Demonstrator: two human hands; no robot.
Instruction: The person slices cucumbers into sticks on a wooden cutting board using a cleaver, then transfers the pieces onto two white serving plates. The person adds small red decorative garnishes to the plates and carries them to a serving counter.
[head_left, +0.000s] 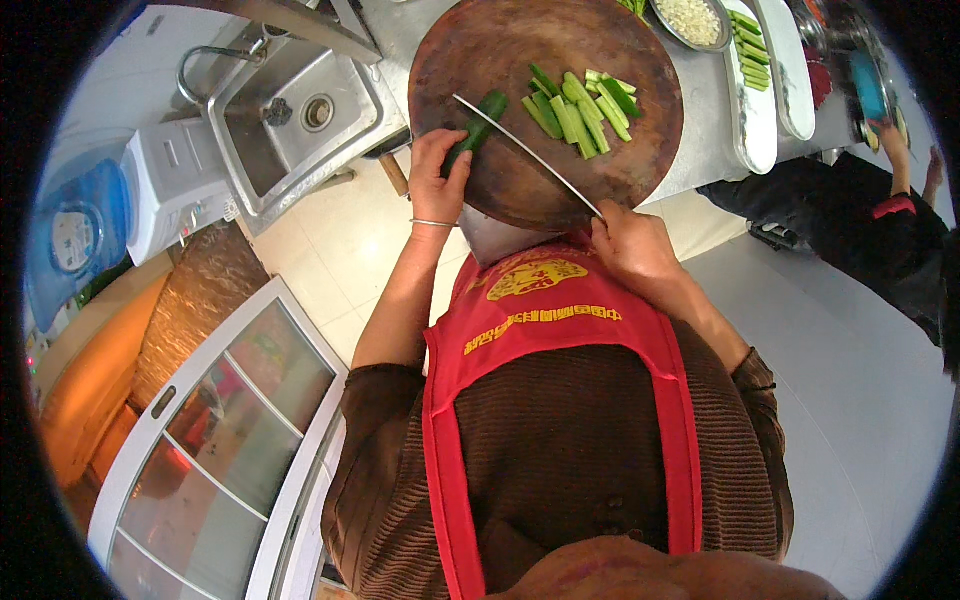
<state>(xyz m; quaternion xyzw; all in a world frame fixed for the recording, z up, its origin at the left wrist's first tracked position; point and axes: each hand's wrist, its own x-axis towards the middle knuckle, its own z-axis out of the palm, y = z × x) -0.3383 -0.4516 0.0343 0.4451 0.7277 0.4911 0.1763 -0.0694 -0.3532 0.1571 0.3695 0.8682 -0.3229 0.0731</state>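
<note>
With its fingers, my left hand (441, 180) steadies a dark green piece of cucumber (480, 126) at the left side of a round wooden chopping board (540, 37). My right hand (634, 240) grips a knife (529, 154) by its handle, which the fingers hide. Its thin blade, seen nearly edge-on, slants up and left across the board, and its far end crosses the cucumber. Whether the edge has entered the cucumber I cannot tell. Right of the blade lie several cut cucumber sticks (577, 124) in a loose group.
Left of the board is a steel sink (270, 161) with a curved tap (187, 71). To the right stand a bowl of chopped white pieces (688, 21) and two long white plates (752, 135) (793, 112), one bearing cucumber sticks (752, 56). Another person's arm (896, 161) reaches over the counter at far right.
</note>
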